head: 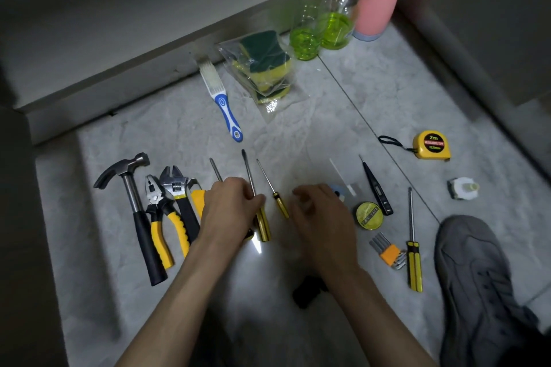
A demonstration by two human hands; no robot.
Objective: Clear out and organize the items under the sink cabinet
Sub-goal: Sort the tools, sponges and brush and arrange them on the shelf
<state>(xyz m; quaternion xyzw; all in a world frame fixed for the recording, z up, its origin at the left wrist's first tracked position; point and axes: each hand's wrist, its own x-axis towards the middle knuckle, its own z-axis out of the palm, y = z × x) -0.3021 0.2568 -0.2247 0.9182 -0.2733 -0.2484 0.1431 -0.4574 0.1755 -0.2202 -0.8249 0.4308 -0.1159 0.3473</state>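
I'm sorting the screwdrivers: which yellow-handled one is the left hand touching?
The long screwdriver with the clear yellow handle, under the left hand. The short yellow screwdriver beside it and the yellow-and-black one lie untouched.

Yellow-handled screwdrivers (262, 217) lie side by side on the floor, shafts pointing roughly toward the cabinet.

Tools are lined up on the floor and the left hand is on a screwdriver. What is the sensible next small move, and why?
Probably the left hand nudges the long yellow-handled screwdriver it pinches parallel to the short yellow-handled screwdriver beside it. The tools lie in a row, handles toward the person, and the right hand hovers empty.
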